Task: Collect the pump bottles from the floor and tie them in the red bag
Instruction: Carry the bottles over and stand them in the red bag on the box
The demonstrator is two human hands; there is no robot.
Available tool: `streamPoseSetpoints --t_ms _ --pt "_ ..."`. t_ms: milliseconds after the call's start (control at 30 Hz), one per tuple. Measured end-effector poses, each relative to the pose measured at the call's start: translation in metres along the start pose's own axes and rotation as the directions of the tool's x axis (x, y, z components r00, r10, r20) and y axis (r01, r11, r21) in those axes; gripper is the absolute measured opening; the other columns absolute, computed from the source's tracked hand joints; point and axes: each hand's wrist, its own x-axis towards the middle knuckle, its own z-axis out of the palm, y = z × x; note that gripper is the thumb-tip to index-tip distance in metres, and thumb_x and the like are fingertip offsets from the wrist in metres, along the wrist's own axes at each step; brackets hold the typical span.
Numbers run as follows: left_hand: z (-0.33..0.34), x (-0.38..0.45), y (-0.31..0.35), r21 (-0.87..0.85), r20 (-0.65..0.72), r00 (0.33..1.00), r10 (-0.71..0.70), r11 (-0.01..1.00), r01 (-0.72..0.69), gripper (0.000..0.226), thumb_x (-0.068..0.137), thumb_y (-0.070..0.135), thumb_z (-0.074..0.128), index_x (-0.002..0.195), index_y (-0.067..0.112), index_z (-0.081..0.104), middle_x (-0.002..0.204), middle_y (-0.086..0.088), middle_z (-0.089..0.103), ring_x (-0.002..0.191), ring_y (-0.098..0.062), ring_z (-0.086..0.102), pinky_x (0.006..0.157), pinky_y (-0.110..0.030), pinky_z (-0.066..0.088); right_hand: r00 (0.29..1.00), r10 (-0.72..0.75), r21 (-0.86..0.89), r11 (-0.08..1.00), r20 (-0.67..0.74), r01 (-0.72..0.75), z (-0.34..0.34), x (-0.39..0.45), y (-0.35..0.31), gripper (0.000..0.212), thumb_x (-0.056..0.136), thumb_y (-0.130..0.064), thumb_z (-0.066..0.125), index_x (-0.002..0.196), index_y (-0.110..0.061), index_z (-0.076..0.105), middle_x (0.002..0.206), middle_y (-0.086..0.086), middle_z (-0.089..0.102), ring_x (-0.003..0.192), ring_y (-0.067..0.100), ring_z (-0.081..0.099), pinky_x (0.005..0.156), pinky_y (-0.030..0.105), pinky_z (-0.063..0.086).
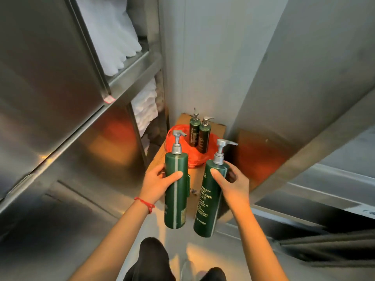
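Note:
I hold two tall green pump bottles with silver pumps, both upright and lifted off the floor. My left hand (160, 180) grips the left bottle (176, 199) around its upper body. My right hand (233, 182) grips the right bottle (207, 207), which carries white label text. Farther ahead a red bag (178, 138) lies open on a sheet of cardboard (218, 129) in the corner. Two more green pump bottles (199, 134) stand side by side in the bag. Behind the left bottle a bit of another green item and a small pump tip show.
A stainless steel cabinet (60, 118) fills the left side, its shelves stacked with white folded towels (145, 106). A grey wall corner stands behind the bag. A slanted metal panel (294, 118) closes in the right. My dark trouser knees (154, 258) show at the bottom.

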Motion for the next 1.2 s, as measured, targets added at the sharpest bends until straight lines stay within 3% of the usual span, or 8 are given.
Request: streamPoseSetpoints --t_ms 100,300,533,633,800,1000,1100,1200 --pt "0.004 0.039 -0.001 -0.007 -0.011 1.0 -0.009 1.0 0.009 0.028 0.071 0.006 0.073 0.093 0.02 0.064 0.093 -0.005 0.069 0.08 -0.012 0.067 0.07 -0.02 0.055 1.0 -0.021 -0.008 1.0 -0.005 0.021 0.009 0.034 0.002 0.041 0.07 -0.02 0.077 0.108 -0.026 0.061 0.097 -0.017 0.064 0.086 -0.016 0.059 0.071 -0.001 0.042" --pt "0.007 0.133 -0.003 0.003 0.065 0.998 -0.005 1.0 0.005 0.032 0.068 0.001 0.075 0.093 0.017 0.062 0.094 -0.009 0.068 0.083 -0.016 0.065 0.071 -0.018 0.054 0.99 0.012 -0.018 1.0 -0.142 -0.015 0.035 0.101 0.012 0.046 0.068 -0.018 0.078 0.106 -0.031 0.057 0.097 -0.022 0.06 0.085 -0.02 0.056 0.069 -0.001 0.043" --pt "0.009 0.223 -0.012 0.049 0.175 0.984 -0.02 0.999 0.012 0.05 0.063 0.0 0.078 0.096 0.031 0.055 0.1 0.0 0.064 0.092 -0.008 0.062 0.076 -0.016 0.053 0.963 0.079 -0.028 0.996 -0.258 -0.089 0.072 0.165 0.032 0.057 0.062 -0.023 0.082 0.113 -0.024 0.058 0.106 -0.008 0.066 0.098 0.001 0.062 0.086 0.024 0.049" --pt "0.012 0.248 -0.023 0.065 0.201 0.979 -0.038 0.998 0.025 0.057 0.063 0.001 0.078 0.105 0.03 0.052 0.105 0.003 0.062 0.098 -0.008 0.06 0.082 -0.018 0.052 0.953 0.09 -0.023 0.995 -0.291 -0.101 0.082 0.184 0.042 0.055 0.062 -0.023 0.082 0.11 -0.029 0.057 0.105 -0.01 0.066 0.097 -0.003 0.062 0.083 0.016 0.049" --pt "0.022 0.285 -0.047 0.094 0.164 0.985 -0.062 0.994 0.047 0.06 0.062 -0.003 0.078 0.105 0.029 0.051 0.107 0.001 0.06 0.104 -0.019 0.058 0.094 -0.041 0.048 0.949 0.103 -0.015 0.994 -0.297 -0.113 0.096 0.21 0.06 0.056 0.063 -0.018 0.082 0.11 -0.031 0.054 0.106 -0.014 0.064 0.099 -0.005 0.06 0.084 0.012 0.047" --pt "0.029 0.313 -0.082 0.17 0.222 0.972 -0.072 0.985 0.034 0.06 0.063 0.007 0.079 0.113 0.027 0.051 0.115 -0.003 0.061 0.11 -0.02 0.056 0.095 -0.045 0.046 0.952 0.102 -0.032 0.993 -0.288 -0.116 0.107 0.229 0.092 0.06 0.063 -0.011 0.081 0.104 -0.042 0.05 0.106 -0.023 0.057 0.097 -0.019 0.054 0.081 0.001 0.04" --pt "0.032 0.321 -0.099 0.21 0.227 0.97 -0.085 0.977 0.037 0.056 0.064 0.01 0.079 0.101 0.041 0.051 0.104 0.011 0.061 0.104 -0.012 0.057 0.092 -0.037 0.048 0.949 0.11 -0.046 0.99 -0.297 -0.13 0.109 0.237 0.112 0.06 0.062 -0.012 0.082 0.102 -0.045 0.05 0.105 -0.024 0.056 0.096 -0.021 0.053 0.081 -0.001 0.039" --pt "0.036 0.328 -0.115 0.228 0.233 0.97 -0.075 0.973 0.021 0.06 0.064 0.007 0.079 0.102 0.043 0.048 0.102 0.02 0.057 0.096 0.013 0.052 0.081 -0.007 0.043 0.949 0.116 -0.073 0.987 -0.293 -0.143 0.109 0.243 0.13 0.061 0.061 -0.017 0.083 0.101 -0.048 0.05 0.102 -0.026 0.056 0.095 -0.022 0.052 0.081 0.0 0.039"
